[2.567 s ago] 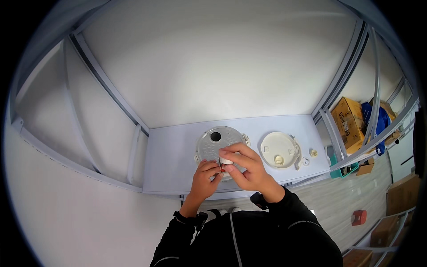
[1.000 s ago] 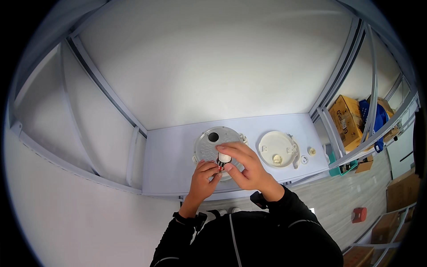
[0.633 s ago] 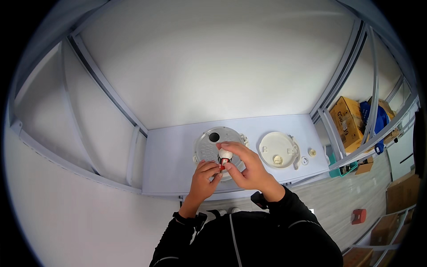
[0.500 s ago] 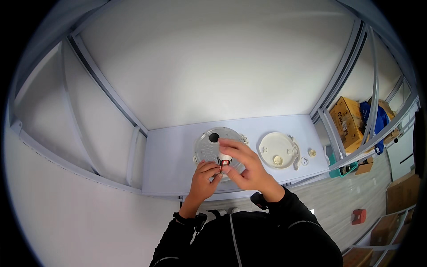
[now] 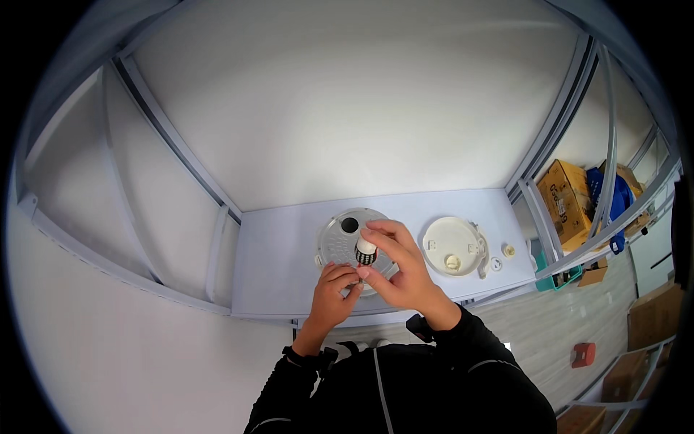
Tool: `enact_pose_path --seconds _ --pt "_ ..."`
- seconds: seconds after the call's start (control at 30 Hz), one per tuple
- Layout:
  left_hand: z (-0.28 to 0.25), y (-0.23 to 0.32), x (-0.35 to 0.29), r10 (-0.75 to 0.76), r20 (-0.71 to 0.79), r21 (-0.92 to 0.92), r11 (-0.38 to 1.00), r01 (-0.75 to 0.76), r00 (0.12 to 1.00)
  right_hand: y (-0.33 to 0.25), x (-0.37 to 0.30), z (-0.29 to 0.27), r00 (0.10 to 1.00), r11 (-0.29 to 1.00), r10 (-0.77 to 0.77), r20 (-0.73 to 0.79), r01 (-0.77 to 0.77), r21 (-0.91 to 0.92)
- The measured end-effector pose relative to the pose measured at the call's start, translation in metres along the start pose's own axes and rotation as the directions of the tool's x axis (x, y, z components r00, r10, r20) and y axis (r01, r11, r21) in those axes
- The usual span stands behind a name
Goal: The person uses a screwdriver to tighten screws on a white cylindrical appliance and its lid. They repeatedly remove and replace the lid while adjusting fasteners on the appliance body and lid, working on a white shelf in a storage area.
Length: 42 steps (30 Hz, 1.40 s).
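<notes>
White-topped tool with checkered collar: stands between both hands, over the near part of the grey round disc. Spanned by thumb and fingers of the right hand, from the white top downward, presumably for control of tilt. Met low down by narrowed fingertips of the left hand, probably for steadiness; cannot tell about any firm pinch, with lower tip hidden. On the counter, beyond and right of the right hand: white round shell, small cream part within its rim. Farther right: small white ring and loose cream piece, seemingly set aside for working room.
</notes>
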<state>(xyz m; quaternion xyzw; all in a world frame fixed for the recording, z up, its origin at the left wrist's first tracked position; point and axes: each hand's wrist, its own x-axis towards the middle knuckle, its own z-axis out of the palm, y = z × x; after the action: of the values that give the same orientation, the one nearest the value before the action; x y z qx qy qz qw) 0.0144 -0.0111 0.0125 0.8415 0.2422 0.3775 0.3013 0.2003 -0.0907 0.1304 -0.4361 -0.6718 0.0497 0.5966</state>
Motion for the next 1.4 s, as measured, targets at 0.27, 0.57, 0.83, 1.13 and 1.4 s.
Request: enact_pose_path --seconds 0.27,0.57,0.83,1.13,1.4 --pt "0.0 -0.002 -0.001 0.043 -0.012 0.025 0.999 -0.043 0.999 0.005 -0.005 -0.002 0.988 0.978 0.142 0.066 -0.15 0.147" --pt "0.001 -0.002 -0.002 0.015 -0.003 0.024 1.0 -0.015 1.0 0.003 -0.004 -0.006 0.992 0.993 0.106 0.071 -0.102 -0.055" --pt "0.005 0.001 -0.001 0.036 -0.05 0.027 0.999 -0.035 0.998 0.004 -0.006 -0.006 0.992 0.991 0.102 0.069 -0.107 0.075" --pt "0.005 0.001 -0.001 0.011 -0.056 0.037 0.999 -0.009 0.998 0.012 -0.01 -0.006 0.995 0.994 0.101 0.016 -0.102 0.031" --pt "0.006 -0.006 -0.004 0.012 -0.086 0.01 1.0 -0.011 0.996 0.01 -0.009 -0.007 0.997 0.998 0.051 0.05 -0.052 0.024"
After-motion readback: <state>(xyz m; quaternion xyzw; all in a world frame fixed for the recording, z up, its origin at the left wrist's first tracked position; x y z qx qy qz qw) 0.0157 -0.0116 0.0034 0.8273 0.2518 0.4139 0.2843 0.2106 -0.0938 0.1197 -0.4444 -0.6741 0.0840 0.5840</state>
